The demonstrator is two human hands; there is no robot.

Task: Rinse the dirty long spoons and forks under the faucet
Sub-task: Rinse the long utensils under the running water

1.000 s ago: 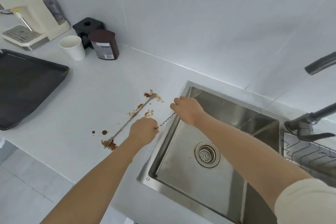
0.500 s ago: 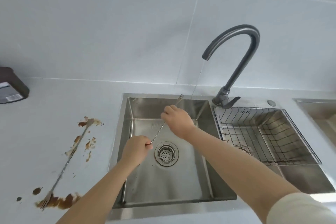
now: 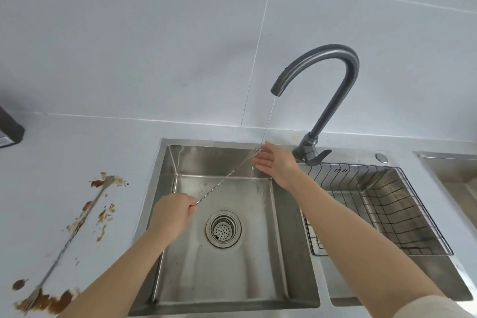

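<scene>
My left hand [image 3: 171, 213] grips the lower end of a long twisted-handle fork [image 3: 224, 180] over the steel sink [image 3: 227, 261]. The fork slants up to the right, its tines just under a thin stream of water from the dark grey faucet [image 3: 333, 80]. My right hand [image 3: 275, 164] is open beside the tines, fingers straight and touching the fork head in the stream. A second long utensil [image 3: 74, 230] lies on the white counter at the left, smeared with brown sauce, its fork end near the front edge.
Brown sauce stains [image 3: 49, 301] spot the counter [image 3: 51, 162] around the lying utensil. A black wire rack [image 3: 374, 209] sits in the right basin. The faucet lever [image 3: 318, 157] points right. A dark container [image 3: 9, 129] stands at the far left edge.
The view has turned to the sink. My right hand let go of the fork's upper part and opened beside the tines. Water now runs from the faucet onto the fork head.
</scene>
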